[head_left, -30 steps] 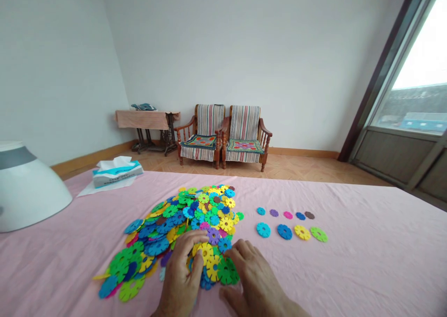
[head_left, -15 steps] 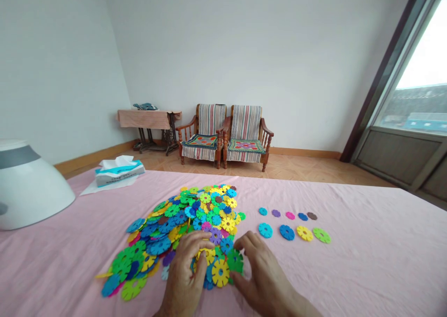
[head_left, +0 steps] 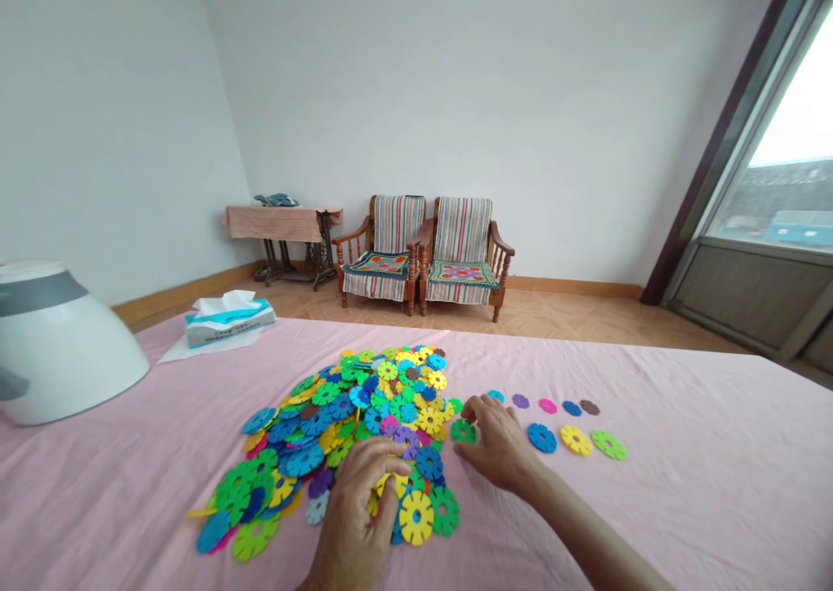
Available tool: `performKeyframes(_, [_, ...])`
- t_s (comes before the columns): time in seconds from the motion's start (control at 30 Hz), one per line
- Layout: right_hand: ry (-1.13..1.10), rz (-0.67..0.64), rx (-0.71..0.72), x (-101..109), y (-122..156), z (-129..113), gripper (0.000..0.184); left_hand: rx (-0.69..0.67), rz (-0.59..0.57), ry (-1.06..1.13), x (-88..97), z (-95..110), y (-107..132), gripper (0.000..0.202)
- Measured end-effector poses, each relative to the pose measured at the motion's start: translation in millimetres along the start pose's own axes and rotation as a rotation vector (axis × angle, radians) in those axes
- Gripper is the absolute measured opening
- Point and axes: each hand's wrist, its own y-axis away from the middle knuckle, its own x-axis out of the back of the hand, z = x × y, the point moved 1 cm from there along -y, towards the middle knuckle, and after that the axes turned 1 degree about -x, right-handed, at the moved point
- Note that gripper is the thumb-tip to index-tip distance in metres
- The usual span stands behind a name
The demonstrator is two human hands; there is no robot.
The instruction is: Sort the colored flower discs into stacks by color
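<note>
Discs (head_left: 304, 428) with notched rims lie heaped on the pink-covered counter (head_left: 690, 495). Just beside the heap's right edge, the right hand (head_left: 495, 442) has its thumb and fingers closed on the rim of a green disc (head_left: 462, 431). Apart from it, the left hand (head_left: 364, 497) arches over yellow discs (head_left: 416, 518) at the near end, thumb and fingers parted; whether it touches them I cannot tell. Rightward, a blue disc (head_left: 542, 438), a yellow disc (head_left: 576, 440) and a lime disc (head_left: 609, 444) form a row, with smaller discs (head_left: 548, 406) lined up behind
</note>
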Motion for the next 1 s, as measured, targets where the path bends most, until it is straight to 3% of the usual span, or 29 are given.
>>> performKeyframes(0.37, [0.009,-0.053,-0.051,6,-2,-1,0.034,0.008,-0.01,-0.011,-0.3,-2,3,0.017])
performKeyframes(0.5, [-0.08,0.006,-0.016,9,13,-5,0.023,0.008,-0.011,-0.019,0.0,-2,1,0.017])
performKeyframes(0.6, [-0.205,-0.042,0.05,7,35,-15,0.019,0.005,-0.031,-0.037,-0.2,-1,1,0.017])
performKeyframes(0.8, [-0.196,-0.216,0.094,3,66,-36,0.037,-0.051,-0.197,-0.193,-2.9,3,5,0.019])
performKeyframes(1.0, [-0.107,-0.267,0.076,5,67,-45,0.035,-0.22,-0.348,-0.37,-7.7,-2,12,0.044])
